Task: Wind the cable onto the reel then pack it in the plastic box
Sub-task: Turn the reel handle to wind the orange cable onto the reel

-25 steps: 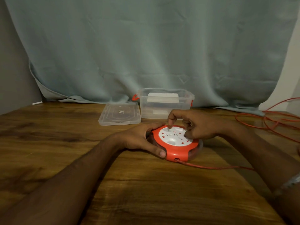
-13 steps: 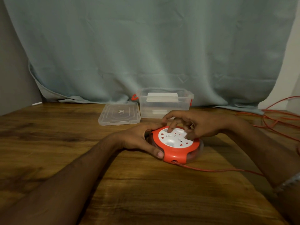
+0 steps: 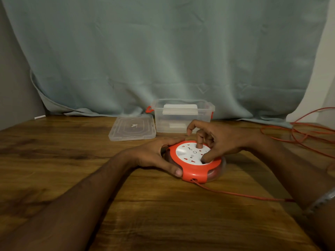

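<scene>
Reel (image 3: 195, 161), orange rim, white socket face, flat on bench (image 3: 72, 160) near centre. I have left hand (image 3: 154, 156) cupped on its left rim, fingers clamped round the edge. Right hand (image 3: 223, 142) on top: one fingertip pressed into the white face, thumb at the near edge, remaining fingers loosely curled. Cable (image 3: 244, 195), thin, limp, exits the front slot, runs right to loose coils at bench edge. Box (image 3: 183, 116), clear, open, behind; lid (image 3: 132, 127) beside it. I judge reel light, hard, smooth; grip by rim. Cable likely to snag.
</scene>
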`<action>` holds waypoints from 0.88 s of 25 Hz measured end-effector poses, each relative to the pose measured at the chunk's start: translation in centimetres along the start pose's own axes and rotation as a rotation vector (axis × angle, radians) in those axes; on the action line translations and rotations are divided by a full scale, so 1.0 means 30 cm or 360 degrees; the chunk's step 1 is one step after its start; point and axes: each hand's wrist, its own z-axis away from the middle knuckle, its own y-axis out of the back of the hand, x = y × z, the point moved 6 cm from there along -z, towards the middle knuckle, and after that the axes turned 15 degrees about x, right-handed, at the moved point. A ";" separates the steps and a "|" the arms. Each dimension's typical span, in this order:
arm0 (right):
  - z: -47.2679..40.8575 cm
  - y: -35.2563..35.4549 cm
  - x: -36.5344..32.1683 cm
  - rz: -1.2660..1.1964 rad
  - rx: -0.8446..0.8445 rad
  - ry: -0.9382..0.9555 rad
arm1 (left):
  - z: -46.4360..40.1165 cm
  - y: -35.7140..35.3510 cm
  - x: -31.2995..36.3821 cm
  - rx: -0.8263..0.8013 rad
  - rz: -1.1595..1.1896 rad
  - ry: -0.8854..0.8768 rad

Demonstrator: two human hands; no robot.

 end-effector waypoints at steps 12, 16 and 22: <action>-0.017 -0.032 -0.037 0.0215 0.0098 -0.0004 | -0.009 -0.002 -0.016 0.0000 -0.0015 0.0005; -0.007 -0.021 -0.057 0.0230 0.0150 0.0074 | -0.013 -0.001 -0.022 0.0002 -0.0019 0.0001; 0.003 0.000 -0.041 -0.0115 0.0008 0.0030 | -0.003 -0.009 -0.001 -0.0070 0.0041 0.0054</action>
